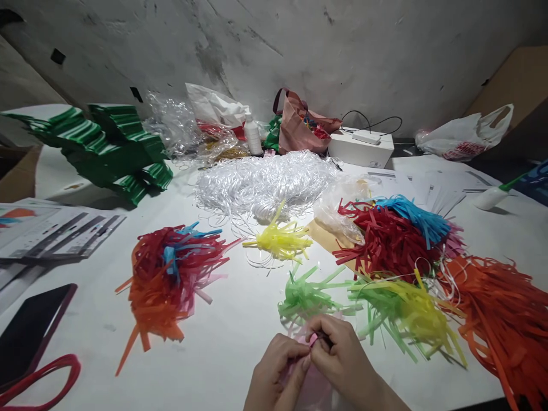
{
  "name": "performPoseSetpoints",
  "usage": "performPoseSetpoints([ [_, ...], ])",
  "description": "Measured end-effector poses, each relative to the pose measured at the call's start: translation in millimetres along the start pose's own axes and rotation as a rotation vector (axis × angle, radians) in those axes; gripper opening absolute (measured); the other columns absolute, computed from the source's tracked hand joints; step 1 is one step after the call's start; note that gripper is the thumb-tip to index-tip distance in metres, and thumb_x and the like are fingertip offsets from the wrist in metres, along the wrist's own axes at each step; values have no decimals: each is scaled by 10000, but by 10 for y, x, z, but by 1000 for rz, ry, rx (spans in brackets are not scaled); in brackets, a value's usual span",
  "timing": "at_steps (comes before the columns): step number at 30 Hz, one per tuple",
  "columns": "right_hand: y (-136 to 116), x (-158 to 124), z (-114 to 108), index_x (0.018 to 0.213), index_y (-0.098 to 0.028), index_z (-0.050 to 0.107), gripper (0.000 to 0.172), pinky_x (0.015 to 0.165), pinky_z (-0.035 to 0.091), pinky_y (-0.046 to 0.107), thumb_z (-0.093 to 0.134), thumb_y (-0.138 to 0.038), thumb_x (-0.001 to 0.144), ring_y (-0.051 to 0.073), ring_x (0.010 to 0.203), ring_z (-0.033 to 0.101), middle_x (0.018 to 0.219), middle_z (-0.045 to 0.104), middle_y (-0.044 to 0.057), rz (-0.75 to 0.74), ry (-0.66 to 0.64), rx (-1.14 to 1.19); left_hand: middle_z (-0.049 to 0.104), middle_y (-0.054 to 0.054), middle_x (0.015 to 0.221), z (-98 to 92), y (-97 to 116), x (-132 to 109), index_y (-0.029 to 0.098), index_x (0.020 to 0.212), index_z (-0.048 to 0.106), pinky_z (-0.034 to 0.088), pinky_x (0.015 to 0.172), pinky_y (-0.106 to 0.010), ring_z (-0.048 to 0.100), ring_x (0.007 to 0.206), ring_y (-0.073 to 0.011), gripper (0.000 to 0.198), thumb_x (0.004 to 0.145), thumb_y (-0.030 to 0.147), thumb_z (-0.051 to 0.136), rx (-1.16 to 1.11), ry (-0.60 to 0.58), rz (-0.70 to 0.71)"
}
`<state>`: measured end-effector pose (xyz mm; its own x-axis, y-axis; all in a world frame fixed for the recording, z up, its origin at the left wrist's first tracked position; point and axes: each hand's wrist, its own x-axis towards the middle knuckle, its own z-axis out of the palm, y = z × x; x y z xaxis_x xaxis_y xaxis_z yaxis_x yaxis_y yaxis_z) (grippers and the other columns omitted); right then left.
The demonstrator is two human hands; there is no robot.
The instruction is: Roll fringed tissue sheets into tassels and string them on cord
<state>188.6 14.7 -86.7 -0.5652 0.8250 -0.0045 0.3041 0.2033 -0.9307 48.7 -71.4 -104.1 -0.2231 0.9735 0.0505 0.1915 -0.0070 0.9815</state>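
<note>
My left hand and my right hand meet at the table's near edge, both pinched on a small pink paper tassel held between the fingertips. Its pale pink fringe hangs down between my palms. Just beyond my hands lies a light green paper tassel. Further back sits a yellow tassel. A heap of green and yellow fringe lies to the right of my right hand.
A red, orange and blue tassel pile lies left; red and blue fringe and orange fringe right. White string heap, glue bottle, white box, bag stand behind. Green folded paper, printed sheets and a phone sit left.
</note>
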Motion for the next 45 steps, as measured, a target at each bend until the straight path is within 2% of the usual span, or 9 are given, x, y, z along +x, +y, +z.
performPoseSetpoints([
  [4, -5, 8, -23, 784, -179, 643, 202, 590, 342, 252, 582, -354, 866, 145, 649, 484, 678, 557, -9, 41, -51, 188, 670, -45, 807, -5, 29, 10, 236, 849, 732, 474, 731, -268, 618, 796, -207, 258, 912, 454, 609, -81, 11, -87],
  [9, 13, -14, -95, 969, -188, 673, 305, 593, 385, 248, 640, -477, 875, 165, 717, 548, 818, 637, 25, 95, -68, 316, 655, -28, 749, -13, 39, 36, 200, 785, 741, 462, 691, -255, 580, 726, -185, 354, 785, 554, 731, -327, 57, -343],
  [15, 6, -140, -110, 789, -206, 573, 297, 648, 398, 236, 441, -333, 1022, 132, 671, 534, 717, 586, -7, -175, 86, 40, 620, 7, 713, -12, 71, 101, 175, 731, 714, 443, 668, -224, 526, 697, -149, 394, 622, 518, 873, -548, 227, -526],
  [19, -17, -166, -56, 808, -212, 547, 248, 613, 382, 237, 418, -254, 1015, 129, 644, 524, 707, 571, -11, -296, 105, -98, 624, -1, 715, -2, 74, 95, 171, 734, 704, 455, 673, -247, 542, 701, -160, 397, 637, 522, 860, -528, 190, -494],
  [27, -56, -108, -5, 988, -212, 590, 236, 650, 419, 257, 478, -420, 1000, 163, 714, 567, 837, 631, 23, -181, 1, -106, 655, -17, 760, 33, 49, 1, 204, 773, 725, 492, 712, -265, 602, 745, -185, 324, 783, 527, 749, -354, 82, -303],
  [33, -59, -116, 5, 826, -211, 524, 263, 653, 410, 249, 398, -335, 1021, 147, 686, 559, 754, 598, 6, -172, -11, -85, 747, -67, 941, -56, 1, 31, 230, 1001, 755, 535, 839, -309, 681, 922, -242, 320, 821, 492, 724, -272, 44, -257],
  [37, -80, -134, 26, 819, -212, 525, 232, 619, 399, 238, 429, -308, 1007, 134, 657, 552, 737, 590, -5, -212, -26, -99, 710, -46, 817, -72, 81, 87, 210, 763, 734, 524, 780, -280, 663, 812, -210, 264, 856, 453, 693, -203, 47, -150],
  [41, -40, -179, -173, 802, -218, 549, 240, 613, 404, 253, 439, -284, 1005, 148, 667, 564, 739, 599, 2, -212, 0, -234, 652, -13, 740, -198, 182, 148, 209, 683, 664, 499, 730, -254, 613, 755, -187, 309, 835, 476, 701, -133, 251, -102],
  [45, 247, -280, -920, 840, -230, 633, 233, 624, 466, 295, 462, -291, 985, 189, 698, 612, 783, 646, 39, -82, 138, -453, 666, -5, 784, -640, 81, 241, 208, 762, 693, 485, 622, -225, 605, 756, -180, 333, 706, 525, 783, -157, 670, -275],
])
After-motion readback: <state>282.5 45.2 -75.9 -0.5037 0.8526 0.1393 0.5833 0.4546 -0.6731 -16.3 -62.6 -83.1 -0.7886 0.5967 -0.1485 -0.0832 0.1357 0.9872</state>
